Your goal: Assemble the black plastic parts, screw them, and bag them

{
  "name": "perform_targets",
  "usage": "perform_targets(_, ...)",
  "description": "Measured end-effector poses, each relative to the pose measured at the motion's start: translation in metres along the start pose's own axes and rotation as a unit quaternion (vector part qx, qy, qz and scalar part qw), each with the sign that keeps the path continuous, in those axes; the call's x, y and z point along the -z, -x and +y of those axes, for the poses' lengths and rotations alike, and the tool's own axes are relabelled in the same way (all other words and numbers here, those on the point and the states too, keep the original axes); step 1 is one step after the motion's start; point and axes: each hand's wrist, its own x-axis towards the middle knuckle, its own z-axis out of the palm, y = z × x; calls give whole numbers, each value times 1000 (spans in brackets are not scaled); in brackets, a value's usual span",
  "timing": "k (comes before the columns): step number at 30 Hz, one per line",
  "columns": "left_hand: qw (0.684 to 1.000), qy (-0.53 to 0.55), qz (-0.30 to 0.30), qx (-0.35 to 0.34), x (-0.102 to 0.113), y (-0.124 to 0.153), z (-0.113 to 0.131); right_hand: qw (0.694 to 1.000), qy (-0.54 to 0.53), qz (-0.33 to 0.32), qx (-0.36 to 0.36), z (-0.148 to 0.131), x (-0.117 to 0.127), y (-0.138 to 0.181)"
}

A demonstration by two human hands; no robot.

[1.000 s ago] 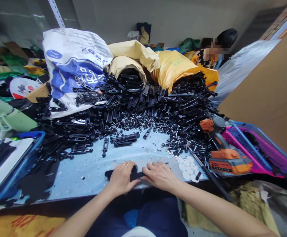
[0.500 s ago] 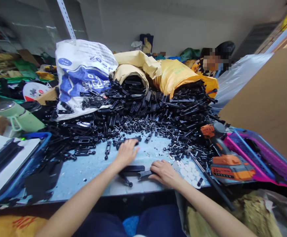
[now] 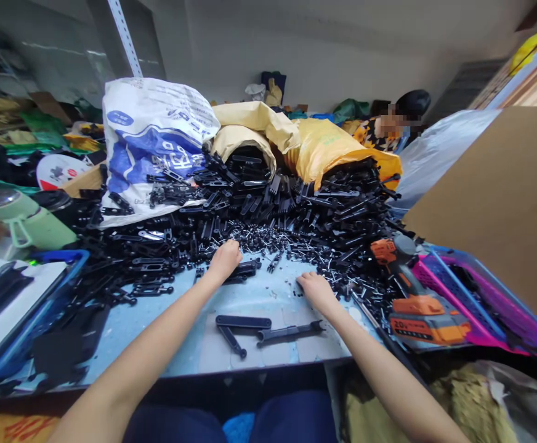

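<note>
My left hand (image 3: 225,259) reaches to the near edge of a heap of screws (image 3: 262,237), its fingers closed; whatever they hold is too small to see. Farther right, my right hand (image 3: 317,290) rests on the blue work surface beside tiny black bits (image 3: 295,289). Its fingertips are drawn together, and I cannot make out anything in them. In front of me lie a jointed black plastic arm (image 3: 243,322), folded into a V, and a black fork-ended bar (image 3: 291,333). Neither hand touches them. More black plastic parts (image 3: 245,269) lie just right of my left hand.
Sacks, among them a white-and-blue bag (image 3: 153,141) and a yellow bag (image 3: 328,147), spill black parts at the back. A cordless drill (image 3: 420,301) and a pink basket (image 3: 462,301) stand right. A green flask (image 3: 28,218) and a blue tray (image 3: 77,264) stand left. Someone sits behind.
My left hand has moved forward and left to the screws, its fingers closing. The right hand has left the fork-ended bar and moved forward to the small bits; bar and jointed arm are now uncovered.
</note>
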Motion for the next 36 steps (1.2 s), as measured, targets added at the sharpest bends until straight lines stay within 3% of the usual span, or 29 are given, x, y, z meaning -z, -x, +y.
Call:
perform_targets(3, 998, 46, 39, 2, 19, 56, -7, 1000, -15, -6, 8, 5, -1, -4)
perform_targets(5, 984, 168, 64, 17, 24, 99, -12, 999, -23, 4, 26, 3, -3, 1)
perform_targets(7, 968, 242, 51, 48, 24, 134, -17, 999, -19, 3, 40, 1, -6, 7)
perform_targets(10, 958, 271, 41, 82, 21, 160, -17, 999, -7, -14, 36, -1, -11, 10)
perform_targets(17, 979, 198, 58, 5, 22, 154, -6, 1000, 18, -12, -1, 7, -11, 6)
perform_targets(22, 983, 155, 100, 13, 14, 161, -3, 999, 28, 11, -37, 9, -10, 6)
perform_targets(25, 984, 126, 126, -4, 7, 166, -2, 997, -33, 64, -35, 4, -6, 9)
perform_targets(27, 984, 62, 156, -58, 3, 169, -2, 977, -176, 117, -23, -6, -2, 13)
perform_targets(31, 961, -68, 191, -188, -1, 172, -8, 878, -460, 131, 18, -39, 2, 26)
perform_targets(33, 951, -98, 187, -225, -1, 172, -13, 851, -509, 121, 35, -56, 2, 32)
perform_targets(36, 945, -103, 175, -257, 1, 171, -19, 853, -500, 135, 63, -74, -1, 38)
